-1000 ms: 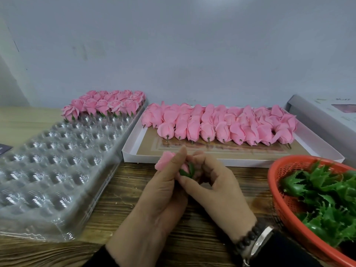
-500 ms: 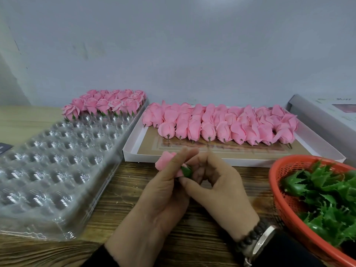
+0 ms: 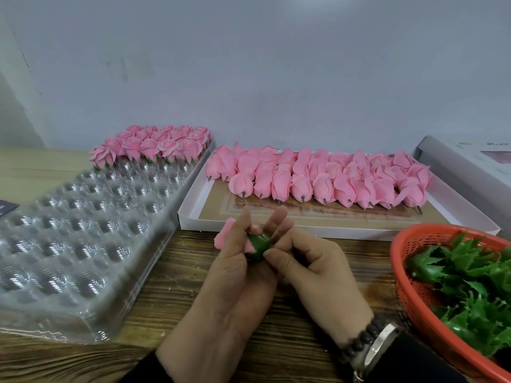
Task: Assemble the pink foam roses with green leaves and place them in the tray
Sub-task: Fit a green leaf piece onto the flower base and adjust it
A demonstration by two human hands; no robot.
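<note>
My left hand [image 3: 235, 275] grips a pink foam rose [image 3: 224, 235] above the wooden table, its petals poking out to the left. A green leaf base [image 3: 258, 244] sits on the rose's lower end, and my right hand [image 3: 312, 269] pinches it between thumb and fingers. The clear plastic tray [image 3: 83, 233] with round pockets lies at the left; several finished roses [image 3: 154, 146] fill its far rows. Bare pink roses [image 3: 318, 178] lie in rows in a white box [image 3: 345, 230] behind my hands.
An orange mesh basket [image 3: 409, 297] full of green leaf bases [image 3: 475, 283] stands at the right front. A white carton [image 3: 467, 167] lies at the far right. A grey wall closes the back. A dark object [image 3: 5, 207] shows at the left edge.
The green leaf base has come more into sight on the rose's end as my right fingers shifted around it. Both hands stayed in place over the table.
</note>
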